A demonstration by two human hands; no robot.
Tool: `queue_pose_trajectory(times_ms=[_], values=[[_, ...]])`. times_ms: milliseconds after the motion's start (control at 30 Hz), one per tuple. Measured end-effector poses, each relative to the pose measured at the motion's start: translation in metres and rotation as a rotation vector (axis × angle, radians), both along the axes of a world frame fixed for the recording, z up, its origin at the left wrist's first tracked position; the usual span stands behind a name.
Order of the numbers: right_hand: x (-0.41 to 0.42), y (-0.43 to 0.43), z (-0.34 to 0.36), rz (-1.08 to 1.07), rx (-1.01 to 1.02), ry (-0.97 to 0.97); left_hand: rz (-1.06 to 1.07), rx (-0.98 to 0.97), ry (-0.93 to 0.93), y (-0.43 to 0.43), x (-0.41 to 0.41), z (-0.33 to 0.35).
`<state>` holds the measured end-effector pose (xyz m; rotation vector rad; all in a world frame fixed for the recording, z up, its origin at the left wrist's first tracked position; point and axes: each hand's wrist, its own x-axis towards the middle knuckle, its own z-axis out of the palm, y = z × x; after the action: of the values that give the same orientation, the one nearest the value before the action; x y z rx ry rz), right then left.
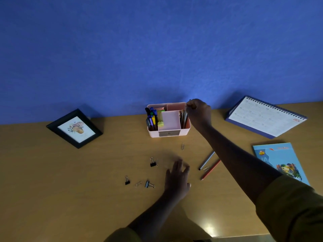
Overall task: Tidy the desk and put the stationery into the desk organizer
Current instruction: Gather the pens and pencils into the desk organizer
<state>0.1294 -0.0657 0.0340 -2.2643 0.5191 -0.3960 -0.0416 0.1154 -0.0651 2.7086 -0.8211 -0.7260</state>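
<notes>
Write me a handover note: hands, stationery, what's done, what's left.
Left hand: open, above the desk, holding nothing.
Right hand: pinches a small item over the right rear corner of the pink desk organizer.
Done: pens stand in it.
To do: three binder clips, three paper clips, grey pencil, red pencil lie loose on the desk.

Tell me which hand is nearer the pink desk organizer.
Right. The right hand, pinching a paper clip, is at the desk organizer's back right corner; the left hand is over the desk in front of it.
</notes>
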Motion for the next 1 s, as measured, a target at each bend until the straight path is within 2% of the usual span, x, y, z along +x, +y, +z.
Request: queue_pose_trajectory(times_ms=[200,433,533,633,800,900,1000], values=[[0.003,-0.005,-0.017,-0.013,-0.047,0.041,0.011,-0.022,-0.012,0.000,0.002,0.002],[-0.030,-0.039,-0.027,-0.047,0.057,0.052,0.078,-0.083,-0.056,-0.006,0.002,-0.001],[-0.063,-0.060,-0.039,-0.031,0.202,0.190,0.134,-0.113,-0.080,-0.012,0.004,-0.004],[-0.099,-0.081,-0.057,-0.033,0.246,0.322,0.172,-0.185,-0.091,-0.019,0.005,-0.009],[-0.132,-0.107,-0.084,-0.042,0.079,0.433,0.167,-0.246,-0.114,-0.036,0.004,-0.016],[-0.140,-0.116,-0.098,0.025,-0.043,0.516,0.171,-0.266,-0.129,-0.046,0.005,-0.018],[-0.146,-0.120,-0.108,0.062,-0.061,0.534,0.189,-0.269,-0.122,-0.052,0.007,-0.017]])
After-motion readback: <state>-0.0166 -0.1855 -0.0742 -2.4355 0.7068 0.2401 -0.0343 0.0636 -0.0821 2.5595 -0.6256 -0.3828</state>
